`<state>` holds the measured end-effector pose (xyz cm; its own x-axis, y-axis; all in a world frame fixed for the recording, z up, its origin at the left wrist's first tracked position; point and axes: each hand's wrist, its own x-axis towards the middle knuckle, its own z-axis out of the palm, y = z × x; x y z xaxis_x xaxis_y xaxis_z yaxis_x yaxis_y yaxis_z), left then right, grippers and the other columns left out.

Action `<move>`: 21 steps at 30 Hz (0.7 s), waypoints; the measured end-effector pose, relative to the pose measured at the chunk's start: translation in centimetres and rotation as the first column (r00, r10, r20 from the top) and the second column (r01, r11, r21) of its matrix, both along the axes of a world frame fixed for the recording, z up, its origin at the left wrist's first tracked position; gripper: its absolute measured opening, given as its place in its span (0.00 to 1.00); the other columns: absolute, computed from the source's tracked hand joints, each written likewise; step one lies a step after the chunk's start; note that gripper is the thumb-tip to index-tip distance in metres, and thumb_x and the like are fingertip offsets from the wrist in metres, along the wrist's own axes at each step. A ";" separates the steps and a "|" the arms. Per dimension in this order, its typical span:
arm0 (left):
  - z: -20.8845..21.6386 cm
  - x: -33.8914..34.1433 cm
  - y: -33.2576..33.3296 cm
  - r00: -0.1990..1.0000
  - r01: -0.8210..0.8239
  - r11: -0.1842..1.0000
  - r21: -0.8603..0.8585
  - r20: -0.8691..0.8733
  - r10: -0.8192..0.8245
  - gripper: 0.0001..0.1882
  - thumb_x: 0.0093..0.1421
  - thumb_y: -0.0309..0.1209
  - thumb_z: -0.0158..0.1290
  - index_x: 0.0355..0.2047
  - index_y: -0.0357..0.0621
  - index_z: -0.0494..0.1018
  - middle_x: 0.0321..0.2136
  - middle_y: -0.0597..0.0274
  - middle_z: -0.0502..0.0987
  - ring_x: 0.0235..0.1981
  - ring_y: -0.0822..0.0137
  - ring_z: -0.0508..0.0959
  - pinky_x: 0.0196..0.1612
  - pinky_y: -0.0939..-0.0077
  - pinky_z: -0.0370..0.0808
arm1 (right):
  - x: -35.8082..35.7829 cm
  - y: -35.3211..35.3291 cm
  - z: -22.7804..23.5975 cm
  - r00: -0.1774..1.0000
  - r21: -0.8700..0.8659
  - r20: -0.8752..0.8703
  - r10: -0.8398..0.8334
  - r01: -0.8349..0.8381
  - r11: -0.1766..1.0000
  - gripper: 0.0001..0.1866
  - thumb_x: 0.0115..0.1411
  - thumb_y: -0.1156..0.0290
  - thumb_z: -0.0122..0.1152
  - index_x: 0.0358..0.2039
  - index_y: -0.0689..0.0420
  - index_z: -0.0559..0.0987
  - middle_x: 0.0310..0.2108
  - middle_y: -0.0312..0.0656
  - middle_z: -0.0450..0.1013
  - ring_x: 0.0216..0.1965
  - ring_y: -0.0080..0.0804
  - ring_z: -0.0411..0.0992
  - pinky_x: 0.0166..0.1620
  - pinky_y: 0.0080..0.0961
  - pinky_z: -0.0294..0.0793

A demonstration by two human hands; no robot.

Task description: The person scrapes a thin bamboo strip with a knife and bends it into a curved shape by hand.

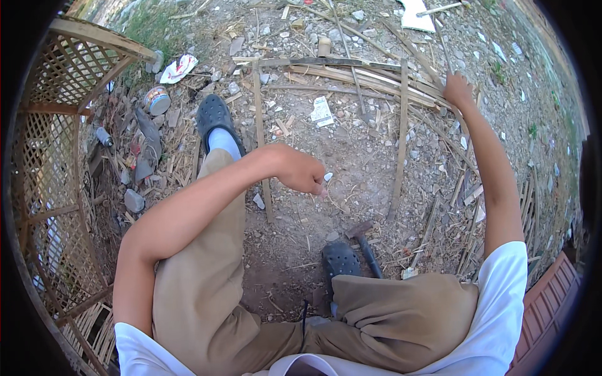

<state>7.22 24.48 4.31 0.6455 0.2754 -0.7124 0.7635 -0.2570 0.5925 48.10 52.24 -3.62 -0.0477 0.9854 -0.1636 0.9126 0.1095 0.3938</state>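
My left hand point(300, 170) hovers over the ground between my legs, its fingers pinched together; what they hold, if anything, is too small to name. At the upper right, my right arm reaches out and my right hand point(459, 91) is closed around a thin wooden stick point(444, 47). Beside that hand lies a bundle of wooden strips point(357, 76). Two strips, a left one point(261, 141) and a right one point(401, 135), run from the bundle toward me. A hammer point(369, 250) with a dark handle rests by my right shoe point(340, 260).
A wooden lattice panel point(53, 147) stands along the left. Near it lie a round tub point(157, 100), a crumpled wrapper point(179, 69) and a grey stone point(133, 200). Wood scraps and stones litter the ground. A reddish slatted object point(552, 307) sits at the lower right.
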 end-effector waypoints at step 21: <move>-0.8 0.9 -0.4 0.983 0.097 0.990 -0.107 -0.147 -0.112 0.29 0.71 0.53 0.47 0.36 0.34 0.79 0.29 0.51 0.78 0.32 0.51 0.78 0.38 0.52 0.72 | -16.4 -5.0 -4.3 0.564 0.141 -0.437 0.701 -0.726 0.673 0.14 0.60 0.77 0.60 0.48 0.61 0.77 0.45 0.53 0.76 0.48 0.54 0.77 0.54 0.49 0.75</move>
<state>8.09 24.12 3.53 0.5486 0.1356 -0.8250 0.8189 -0.2859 0.4976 31.73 47.26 -7.88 -0.8069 0.5905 0.0149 0.5898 0.8068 -0.0336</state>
